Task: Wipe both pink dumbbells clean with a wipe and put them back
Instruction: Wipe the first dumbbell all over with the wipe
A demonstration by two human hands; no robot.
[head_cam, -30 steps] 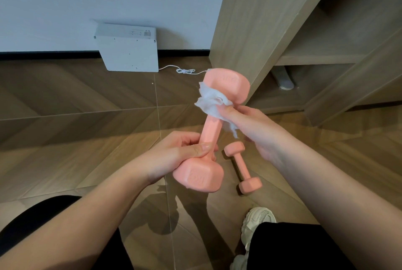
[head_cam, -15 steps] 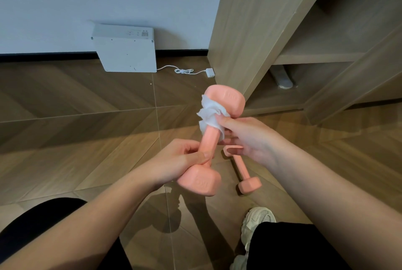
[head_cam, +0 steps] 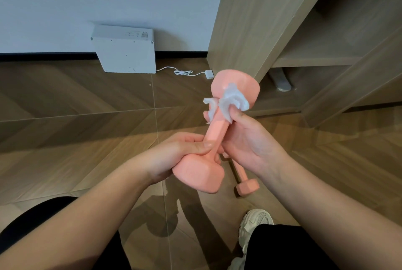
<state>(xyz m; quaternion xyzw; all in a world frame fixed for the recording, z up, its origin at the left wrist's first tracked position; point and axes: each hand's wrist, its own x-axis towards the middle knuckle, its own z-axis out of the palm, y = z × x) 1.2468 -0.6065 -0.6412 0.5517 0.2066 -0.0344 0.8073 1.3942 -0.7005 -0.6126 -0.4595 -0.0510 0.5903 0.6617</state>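
Dumbbell (head_cam: 216,130) pointed up and away, leaning right, left hand (head_cam: 180,152) curled round its handle's near end, right hand (head_cam: 250,141) pinching the wipe (head_cam: 232,100) against the far end.

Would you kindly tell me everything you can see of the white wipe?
The wipe is white, thin and crumpled, soft like tissue; whether it is damp cannot be told. It is bunched round the upper handle of the raised pink dumbbell, against its far head. The right hand pinches it there, thumb on top; a twisted end sticks out leftward.
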